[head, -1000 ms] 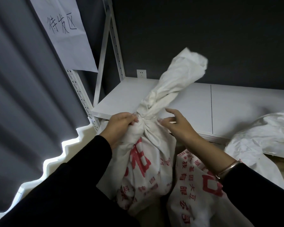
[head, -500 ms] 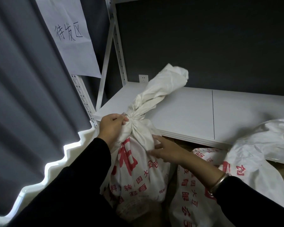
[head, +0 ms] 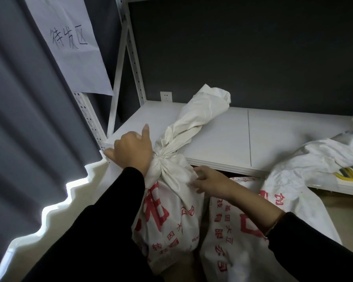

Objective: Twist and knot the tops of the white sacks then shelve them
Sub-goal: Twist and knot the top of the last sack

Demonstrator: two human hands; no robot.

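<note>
Knot (head: 165, 158) looks done on the white woven sack with red printed characters (head: 171, 212): the neck is cinched tight, and the twisted tail (head: 200, 113) sticks up and leans back over the white flat shelf board (head: 277, 143). Change over the last second: right hand (head: 211, 182) left the knot and dropped to the sack's shoulder just below it. The sack has come up and in, so the tail is now over the board rather than in front of it. Left hand (head: 133, 153) is wrapped on the neck right at the knot, index finger lifted, thumb out to the side. Right hand's fingers are lightly bent and laid on the cloth, with no pinch I can make out. The sack body is in front of and below the board's front edge, not yet on it. Read: tying is over for this one and we're in lift-to-shelf; the right hand probably needs to get under the body. A second red-printed white sack (head: 232, 231) sits just right of it, top hidden, and a crumpled white sack (head: 314, 159) slumps over the board's right end, so there's more to do.
</note>
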